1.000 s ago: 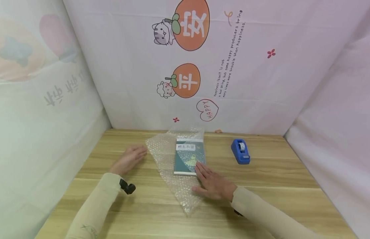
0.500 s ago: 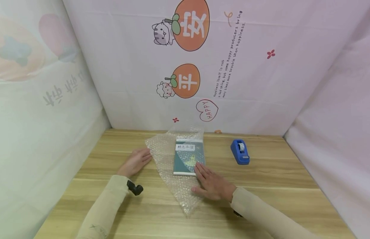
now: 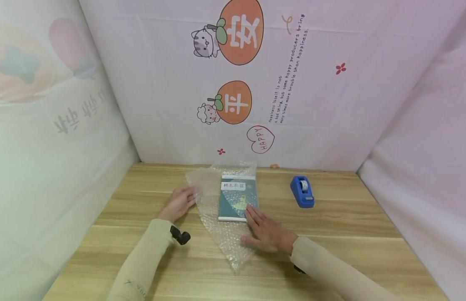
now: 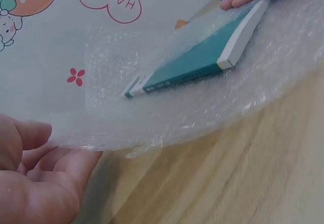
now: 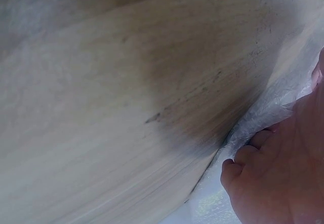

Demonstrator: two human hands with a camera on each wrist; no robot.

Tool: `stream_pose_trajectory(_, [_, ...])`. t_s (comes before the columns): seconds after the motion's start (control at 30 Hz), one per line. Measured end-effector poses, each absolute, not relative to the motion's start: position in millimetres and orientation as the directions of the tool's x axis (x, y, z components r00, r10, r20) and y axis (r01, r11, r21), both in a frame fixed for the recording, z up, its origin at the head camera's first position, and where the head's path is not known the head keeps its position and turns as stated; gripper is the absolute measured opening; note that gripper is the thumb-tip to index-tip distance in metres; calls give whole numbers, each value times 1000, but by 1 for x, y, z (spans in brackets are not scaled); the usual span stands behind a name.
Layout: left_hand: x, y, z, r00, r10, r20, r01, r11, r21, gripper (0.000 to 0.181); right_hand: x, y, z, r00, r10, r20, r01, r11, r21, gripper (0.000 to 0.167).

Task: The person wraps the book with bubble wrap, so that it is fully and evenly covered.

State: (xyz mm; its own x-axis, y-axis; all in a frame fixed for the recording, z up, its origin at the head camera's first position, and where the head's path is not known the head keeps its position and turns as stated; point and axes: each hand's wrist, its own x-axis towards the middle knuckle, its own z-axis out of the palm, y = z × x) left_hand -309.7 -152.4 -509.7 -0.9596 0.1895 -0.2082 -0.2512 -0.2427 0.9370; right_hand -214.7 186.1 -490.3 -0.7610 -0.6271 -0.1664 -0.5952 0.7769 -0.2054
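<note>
A teal book (image 3: 227, 205) with a white label lies on a sheet of bubble wrap (image 3: 212, 217). A flap of the wrap slants over the book's right side. My right hand (image 3: 270, 232) rests flat there, fingertips on the flap at the book's lower right. My left hand (image 3: 180, 203) has the sheet's left edge between thumb and fingers, the fingers underneath. In the left wrist view, that edge of the bubble wrap (image 4: 167, 122) is raised off the table beside the left hand (image 4: 45, 178). The right wrist view shows the right hand (image 5: 283, 173) against the wrap.
A blue tape dispenser (image 3: 303, 192) with a roll of clear tape stands right of the book. The wooden table (image 3: 349, 221) ends at a printed cloth backdrop (image 3: 312, 138), with cloth walls at both sides.
My left hand has moved right to the sheet's left edge, slipped its fingers under it and lifted it slightly. My right hand and the book have stayed put.
</note>
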Motion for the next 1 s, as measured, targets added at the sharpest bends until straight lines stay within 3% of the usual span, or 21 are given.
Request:
stream_pose_trajectory(0.27, [-311,-142,-495,-971,128,-200,-228,-266,937,45,-215,186,-489,-761,-626,-170,-597,778,-194,90])
stream_pose_trajectory(1.0, [-315,-99,-466,-975,127,-183,-211,-271,939,41,-216,185,-490,-759,-630,-166,-600,775,-197,92])
